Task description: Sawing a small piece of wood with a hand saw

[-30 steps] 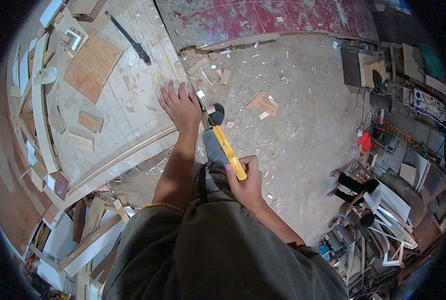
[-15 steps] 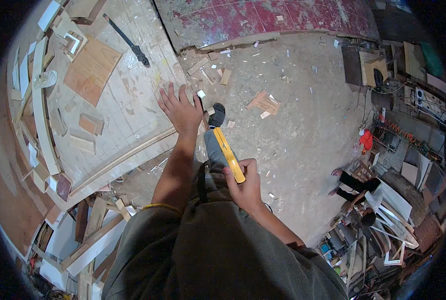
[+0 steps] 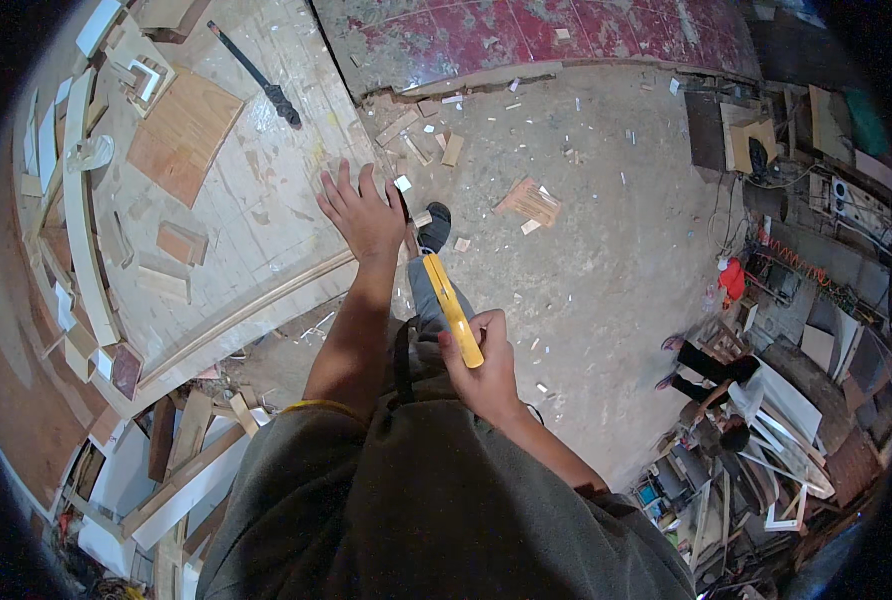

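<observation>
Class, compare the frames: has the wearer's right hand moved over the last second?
Yes, slightly: judged against the wooden workbench, the right hand, which grips the yellow-handled tool, has shifted left, toward the workbench.

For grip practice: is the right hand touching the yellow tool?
Touching: the head view shows the right hand gripping the yellow tool near one end.

Centre: two bare hands, one left hand [image 3: 368,228] and one right hand [image 3: 484,362]; one yellow tool [image 3: 453,305]; one dark shoe [image 3: 434,230]; upper left: one broad wood-grained board [image 3: 186,137], one dark rod [image 3: 254,75]; right: one red object [image 3: 732,280]; lower right: one other person [image 3: 734,437].
</observation>
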A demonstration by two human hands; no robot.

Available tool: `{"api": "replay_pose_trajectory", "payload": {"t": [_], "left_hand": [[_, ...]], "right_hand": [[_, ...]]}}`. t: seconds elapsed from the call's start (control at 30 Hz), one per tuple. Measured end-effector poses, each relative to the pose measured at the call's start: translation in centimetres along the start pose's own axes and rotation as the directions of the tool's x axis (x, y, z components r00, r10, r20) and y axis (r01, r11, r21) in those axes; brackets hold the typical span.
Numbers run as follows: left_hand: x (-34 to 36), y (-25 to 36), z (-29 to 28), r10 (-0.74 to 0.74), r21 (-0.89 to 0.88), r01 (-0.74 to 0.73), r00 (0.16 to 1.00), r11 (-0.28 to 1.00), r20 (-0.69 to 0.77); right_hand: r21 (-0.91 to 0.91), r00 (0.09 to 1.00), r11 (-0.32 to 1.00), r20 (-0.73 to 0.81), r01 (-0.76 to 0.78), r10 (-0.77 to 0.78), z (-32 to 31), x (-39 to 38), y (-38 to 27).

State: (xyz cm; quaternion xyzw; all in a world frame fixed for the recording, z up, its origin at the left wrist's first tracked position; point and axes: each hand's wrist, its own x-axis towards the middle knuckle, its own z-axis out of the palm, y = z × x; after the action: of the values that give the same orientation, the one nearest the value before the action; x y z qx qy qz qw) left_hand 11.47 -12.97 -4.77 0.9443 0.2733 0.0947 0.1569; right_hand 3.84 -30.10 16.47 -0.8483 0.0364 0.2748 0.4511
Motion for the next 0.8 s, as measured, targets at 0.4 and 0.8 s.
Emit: {"api": "replay_pose_trajectory", "payload": {"t": [0.4, 0.8], "left_hand": [[0.0, -0.2, 0.3, 0.007, 0.026, -0.007, 1.000, 1.000, -0.005], [0.1, 0.1, 0.2, -0.015, 0.007, 0.015, 1.000, 1.000, -0.027]], "right_hand": [[0.002, 0.998, 0.998, -0.020, 0.060, -0.060, 0.2, 0.8, -0.8], [0.054, 0.998, 0.997, -0.023, 0.053, -0.052, -0.1, 1.4, -1.4]]}}
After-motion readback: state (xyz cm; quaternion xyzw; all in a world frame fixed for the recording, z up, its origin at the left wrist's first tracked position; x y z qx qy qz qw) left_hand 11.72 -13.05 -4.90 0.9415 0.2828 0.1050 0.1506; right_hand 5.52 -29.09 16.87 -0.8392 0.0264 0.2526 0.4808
